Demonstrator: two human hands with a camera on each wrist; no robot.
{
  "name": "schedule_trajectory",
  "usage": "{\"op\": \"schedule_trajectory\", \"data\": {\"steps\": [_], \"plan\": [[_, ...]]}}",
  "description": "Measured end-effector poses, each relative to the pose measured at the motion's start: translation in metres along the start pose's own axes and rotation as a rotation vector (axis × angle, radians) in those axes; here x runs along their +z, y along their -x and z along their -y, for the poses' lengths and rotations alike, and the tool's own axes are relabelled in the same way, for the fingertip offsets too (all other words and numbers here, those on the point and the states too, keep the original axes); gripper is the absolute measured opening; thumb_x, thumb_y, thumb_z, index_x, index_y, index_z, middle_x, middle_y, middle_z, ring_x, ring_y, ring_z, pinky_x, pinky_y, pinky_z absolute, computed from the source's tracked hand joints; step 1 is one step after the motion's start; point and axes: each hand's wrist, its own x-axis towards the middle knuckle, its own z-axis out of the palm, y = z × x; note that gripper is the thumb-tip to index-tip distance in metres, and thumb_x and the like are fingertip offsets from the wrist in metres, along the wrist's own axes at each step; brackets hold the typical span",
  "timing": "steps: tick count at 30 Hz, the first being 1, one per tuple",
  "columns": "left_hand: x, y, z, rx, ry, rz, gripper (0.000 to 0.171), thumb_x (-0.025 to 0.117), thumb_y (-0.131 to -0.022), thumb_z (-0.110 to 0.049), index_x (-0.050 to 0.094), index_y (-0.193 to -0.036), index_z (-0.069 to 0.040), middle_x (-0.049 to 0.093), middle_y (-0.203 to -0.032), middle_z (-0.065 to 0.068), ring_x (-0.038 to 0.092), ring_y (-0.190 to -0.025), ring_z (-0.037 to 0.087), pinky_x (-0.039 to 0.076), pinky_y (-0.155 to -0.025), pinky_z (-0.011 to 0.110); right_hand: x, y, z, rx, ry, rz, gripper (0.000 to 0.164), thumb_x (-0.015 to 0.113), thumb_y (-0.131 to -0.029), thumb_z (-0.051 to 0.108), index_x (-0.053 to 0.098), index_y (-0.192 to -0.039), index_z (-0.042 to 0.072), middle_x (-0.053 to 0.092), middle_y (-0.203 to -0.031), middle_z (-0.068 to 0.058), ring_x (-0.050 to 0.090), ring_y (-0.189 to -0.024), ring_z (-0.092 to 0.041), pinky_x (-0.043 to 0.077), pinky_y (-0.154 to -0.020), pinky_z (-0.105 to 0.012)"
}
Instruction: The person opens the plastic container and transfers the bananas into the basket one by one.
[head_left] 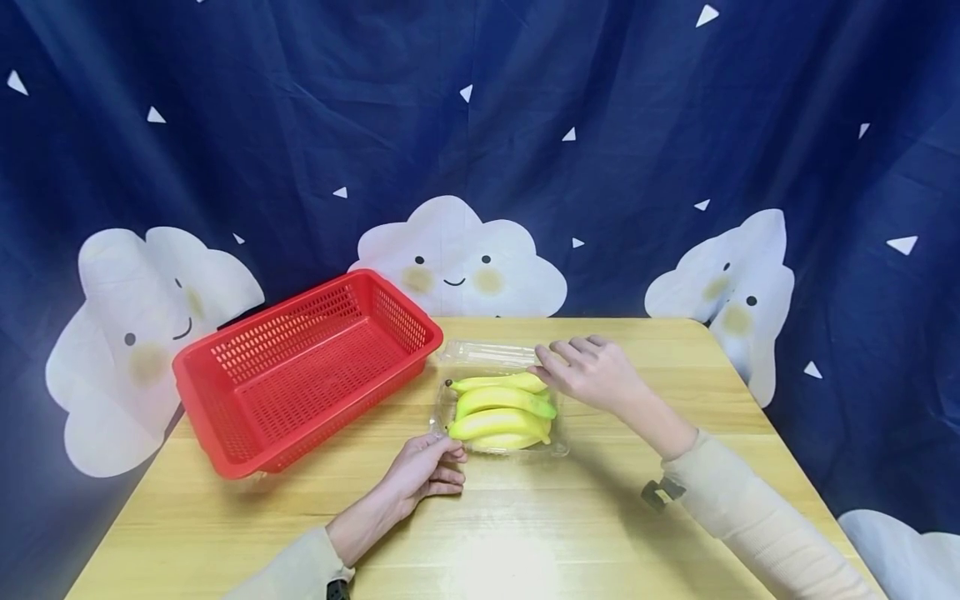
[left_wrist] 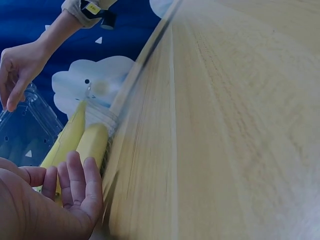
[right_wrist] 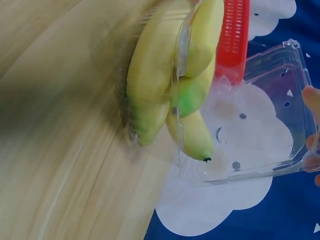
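The bench [head_left: 225, 533] bore a red basket [head_left: 197, 408] and, just beside it, a clear box [head_left: 559, 451], its lid [head_left: 487, 355] raised, holding bananas [head_left: 502, 408]. Fingers of the right hand [head_left: 588, 372] pinched the lid's edge; those of the left hand [head_left: 424, 472] pinched the box's near left corner.

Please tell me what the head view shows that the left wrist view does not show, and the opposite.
Only the head view: the red basket.

Only the left wrist view: a yellow label at the right sleeve.

Both: the left hand, right hand, bananas, clear container, its lid, table and cloud-patterned curtain.
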Motion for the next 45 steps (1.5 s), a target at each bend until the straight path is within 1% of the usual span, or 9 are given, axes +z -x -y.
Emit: {"op": "schedule_trajectory", "data": {"steps": [6, 11, 15, 21, 28, 31, 35, 37, 45], "plan": [[0.0, 0.0, 0.0, -0.001, 0.001, -0.003, 0.018, 0.064, -0.097, -0.019, 0.07, -0.1, -0.003, 0.073, -0.087, -0.002, 0.07, -0.062, 0.007, 0.063, -0.066, 0.029, 0.006, 0.002, -0.003, 0.017, 0.014, -0.053, 0.035, 0.063, -0.104, 0.04, 0.076, -0.091, 0.01, 0.077, -0.075, 0.0, 0.069, -0.054, -0.018, 0.055, -0.05, -0.03], [0.0, 0.0, 0.0, -0.001, -0.003, -0.005, 0.017, 0.064, -0.097, -0.02, 0.07, -0.1, -0.004, 0.073, -0.088, -0.002, 0.069, -0.062, 0.007, 0.063, -0.066, 0.029, 0.012, 0.004, -0.007, 0.032, -0.004, -0.1, 0.031, 0.067, -0.102, 0.035, 0.077, -0.091, 0.008, 0.078, -0.076, -0.003, 0.07, -0.056, -0.021, 0.056, -0.051, -0.033], [0.0, 0.001, -0.001, 0.001, -0.008, -0.006, 0.019, 0.064, -0.098, -0.02, 0.07, -0.101, -0.002, 0.073, -0.089, -0.001, 0.069, -0.062, 0.007, 0.063, -0.067, 0.029, 0.015, 0.007, -0.009, 0.042, 0.012, -0.12, 0.029, 0.069, -0.101, 0.034, 0.078, -0.091, 0.008, 0.079, -0.077, -0.004, 0.071, -0.057, -0.022, 0.057, -0.052, -0.033], [0.0, 0.001, -0.001, -0.002, -0.011, 0.002, 0.017, 0.064, -0.099, -0.021, 0.069, -0.098, -0.005, 0.073, -0.09, 0.0, 0.07, -0.063, 0.007, 0.063, -0.067, 0.029, 0.02, 0.009, -0.013, 0.056, 0.019, -0.154, 0.024, 0.076, -0.095, 0.03, 0.078, -0.089, 0.007, 0.079, -0.077, -0.006, 0.071, -0.058, -0.024, 0.058, -0.053, -0.035], [0.001, 0.001, -0.001, -0.001, -0.012, 0.002, 0.018, 0.063, -0.099, -0.02, 0.069, -0.1, -0.003, 0.073, -0.089, -0.001, 0.069, -0.063, 0.007, 0.063, -0.067, 0.029, 0.026, 0.01, -0.016, 0.074, 0.018, -0.213, 0.02, 0.08, -0.091, 0.025, 0.078, -0.086, 0.006, 0.077, -0.075, -0.007, 0.071, -0.059, -0.024, 0.056, -0.052, -0.035], [0.001, 0.001, -0.001, 0.0, -0.009, -0.001, 0.018, 0.063, -0.098, -0.02, 0.069, -0.099, -0.003, 0.073, -0.088, -0.001, 0.069, -0.062, 0.006, 0.063, -0.066, 0.029, 0.028, 0.011, -0.017, 0.091, 0.011, -0.228, 0.02, 0.08, -0.091, 0.025, 0.078, -0.085, 0.006, 0.073, -0.073, -0.006, 0.067, -0.056, -0.023, 0.052, -0.049, -0.034], [0.001, 0.002, -0.001, 0.002, -0.008, -0.003, 0.018, 0.064, -0.098, -0.02, 0.069, -0.099, -0.003, 0.073, -0.088, -0.002, 0.07, -0.063, 0.006, 0.063, -0.066, 0.029, 0.03, 0.012, -0.019, 0.109, 0.004, -0.236, 0.019, 0.08, -0.091, 0.024, 0.077, -0.084, 0.006, 0.066, -0.069, -0.004, 0.057, -0.051, -0.021, 0.044, -0.046, -0.032], [0.001, 0.002, -0.001, 0.004, -0.008, -0.004, 0.018, 0.064, -0.098, -0.021, 0.069, -0.099, -0.003, 0.073, -0.088, -0.001, 0.07, -0.063, 0.007, 0.063, -0.066, 0.029, 0.031, 0.012, -0.019, 0.115, 0.004, -0.23, 0.018, 0.08, -0.09, 0.023, 0.078, -0.085, 0.006, 0.064, -0.069, -0.003, 0.054, -0.05, -0.02, 0.041, -0.045, -0.031], [0.001, 0.002, -0.001, 0.005, -0.007, -0.005, 0.016, 0.064, -0.099, -0.02, 0.068, -0.097, -0.005, 0.073, -0.089, -0.001, 0.07, -0.063, 0.007, 0.063, -0.067, 0.029, 0.036, 0.014, -0.02, 0.147, 0.016, -0.18, 0.02, 0.08, -0.09, 0.025, 0.079, -0.093, 0.005, 0.066, -0.073, -0.005, 0.055, -0.052, -0.021, 0.042, -0.044, -0.032]]}}
